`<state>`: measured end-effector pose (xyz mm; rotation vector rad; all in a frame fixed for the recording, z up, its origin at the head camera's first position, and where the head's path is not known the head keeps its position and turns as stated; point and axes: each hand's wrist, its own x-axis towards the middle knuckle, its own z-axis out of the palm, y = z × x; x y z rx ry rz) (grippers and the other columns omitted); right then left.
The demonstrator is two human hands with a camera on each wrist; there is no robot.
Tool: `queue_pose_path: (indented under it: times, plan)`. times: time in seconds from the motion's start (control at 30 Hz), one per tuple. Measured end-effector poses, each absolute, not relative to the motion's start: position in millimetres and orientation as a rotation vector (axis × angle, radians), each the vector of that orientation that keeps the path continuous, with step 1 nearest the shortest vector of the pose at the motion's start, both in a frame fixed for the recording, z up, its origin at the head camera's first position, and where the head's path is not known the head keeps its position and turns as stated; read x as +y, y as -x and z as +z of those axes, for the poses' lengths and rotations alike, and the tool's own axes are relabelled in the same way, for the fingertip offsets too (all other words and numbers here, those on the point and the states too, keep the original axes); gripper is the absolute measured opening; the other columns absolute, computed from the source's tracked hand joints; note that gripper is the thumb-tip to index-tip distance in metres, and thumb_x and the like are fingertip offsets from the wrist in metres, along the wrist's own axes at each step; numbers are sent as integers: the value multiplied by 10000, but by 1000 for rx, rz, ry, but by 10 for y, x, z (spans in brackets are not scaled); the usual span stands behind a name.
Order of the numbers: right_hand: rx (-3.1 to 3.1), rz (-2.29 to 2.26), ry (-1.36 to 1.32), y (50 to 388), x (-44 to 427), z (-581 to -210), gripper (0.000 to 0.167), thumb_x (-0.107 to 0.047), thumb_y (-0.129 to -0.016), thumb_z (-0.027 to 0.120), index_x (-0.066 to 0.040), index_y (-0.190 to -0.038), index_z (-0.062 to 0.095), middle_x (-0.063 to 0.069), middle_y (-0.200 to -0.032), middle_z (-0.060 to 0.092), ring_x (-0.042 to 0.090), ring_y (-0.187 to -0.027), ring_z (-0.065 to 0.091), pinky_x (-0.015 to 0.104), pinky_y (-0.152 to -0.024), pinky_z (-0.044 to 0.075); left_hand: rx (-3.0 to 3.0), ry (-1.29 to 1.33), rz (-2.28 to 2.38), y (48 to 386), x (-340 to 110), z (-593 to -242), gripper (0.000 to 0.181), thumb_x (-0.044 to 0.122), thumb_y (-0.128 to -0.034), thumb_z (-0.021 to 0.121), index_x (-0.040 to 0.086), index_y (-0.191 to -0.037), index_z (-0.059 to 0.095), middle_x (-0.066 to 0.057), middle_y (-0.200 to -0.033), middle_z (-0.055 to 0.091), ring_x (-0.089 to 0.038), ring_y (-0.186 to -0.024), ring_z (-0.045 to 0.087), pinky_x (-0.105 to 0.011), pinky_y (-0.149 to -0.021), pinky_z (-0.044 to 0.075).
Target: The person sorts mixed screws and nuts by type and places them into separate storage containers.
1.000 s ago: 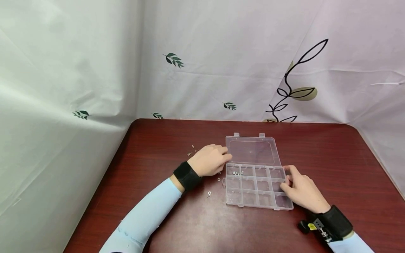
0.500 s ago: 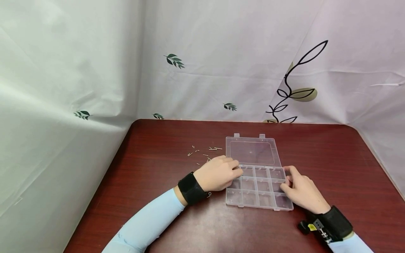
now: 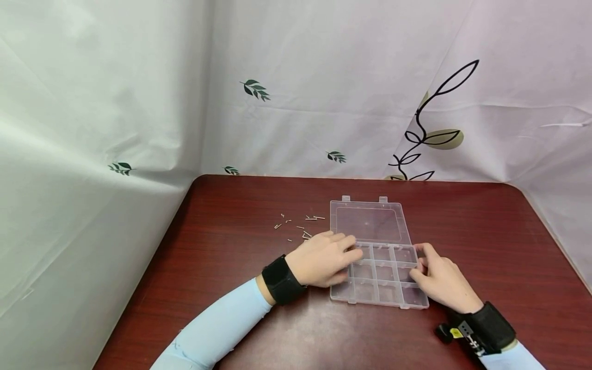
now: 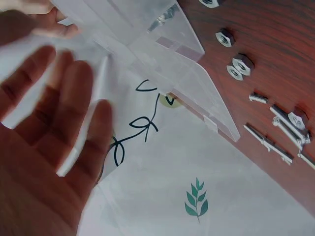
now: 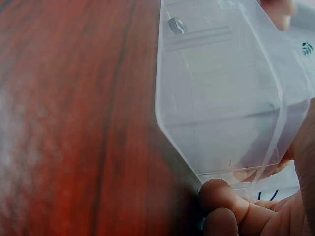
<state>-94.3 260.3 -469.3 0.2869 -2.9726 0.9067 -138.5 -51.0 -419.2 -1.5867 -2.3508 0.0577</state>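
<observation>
One clear plastic compartment box is seen on a reddish-brown counter, its lid laid open toward 12 o'clock and its divided compartments set below. At the box's 3 o'clock side, the edge is gripped by the right hand, with one finger placed at the upper corner and the thumb crooked at the rim; in the right wrist view, bent fingertips are pressed against the outer wall near a corner. At the 9 o'clock side, the nearest compartments are partly covered by the left hand, seen from its back; its fingers are shown parted and relaxed, slightly blurred, in the left wrist view, though whether the box is touched by them cannot be told. Loose metal screws and hex nuts are scattered on the counter, the screws spread at about 10 o'clock from the compartments in the head view. One small metal piece is glimpsed through the box's wall in the right wrist view. Black bands are worn at both wrists, beside light-blue sleeves. Beyond the counter, at 12 o'clock, a pale cloth printed with leaf sprigs is hung.
</observation>
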Motion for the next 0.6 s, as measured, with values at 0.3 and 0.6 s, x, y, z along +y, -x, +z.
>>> queue_pose_path:
  times: [0.3, 0.6]
  plan:
    - [-2978, 906, -290, 944, 2601, -4689, 400, -83, -840, 639, -39, -1204, 479, -75, -665, 468, 31, -530, 411, 242, -536, 320, -2460, 1510, -30, 1534, -612, -4155, 635, 539, -863, 681, 185, -1372, 539, -15, -1324, 526, -180, -1071, 574, -339, -853, 476]
    - [-2984, 901, -277, 944, 2601, -4691, 400, -89, -840, 645, -51, -1204, 484, -78, -660, 469, 34, -533, 420, 245, -538, 327, -2562, 1357, -43, 1930, -805, -4285, 535, 456, -900, 675, 162, -1338, 588, -23, -1247, 563, -195, -1037, 593, -334, -803, 489]
